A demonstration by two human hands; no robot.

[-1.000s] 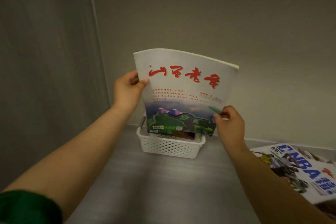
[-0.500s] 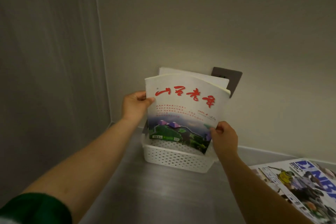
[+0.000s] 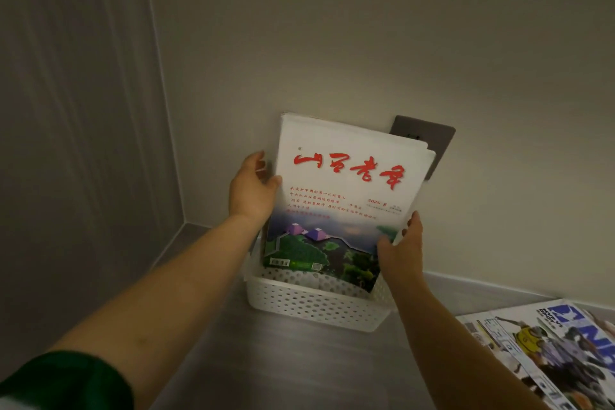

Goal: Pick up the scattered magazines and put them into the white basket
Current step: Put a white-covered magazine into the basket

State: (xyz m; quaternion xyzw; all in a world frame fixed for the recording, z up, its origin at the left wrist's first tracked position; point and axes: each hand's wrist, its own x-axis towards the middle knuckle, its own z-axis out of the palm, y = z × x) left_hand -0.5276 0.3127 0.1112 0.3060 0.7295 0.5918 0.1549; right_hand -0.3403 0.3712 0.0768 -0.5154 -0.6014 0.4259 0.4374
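A white magazine [image 3: 346,196] with red brush lettering and a green landscape stands upright with its lower edge inside the white perforated basket [image 3: 312,306], which sits on the floor against the wall. My left hand [image 3: 253,190] grips the magazine's left edge. My right hand [image 3: 401,243] holds its lower right edge. More white pages stand behind it in the basket, leaning on the wall. An NBA magazine [image 3: 552,353] lies flat on the floor at the lower right.
A grey wall socket plate [image 3: 429,140] is behind the magazine's top right corner. The basket stands near a room corner, with a wall to the left and grey wood-grain floor in front. Further magazine edges show beside the NBA one.
Both hands have lowered the magazine from above the basket down into it, close to the wall. My view has moved nearer to the basket.
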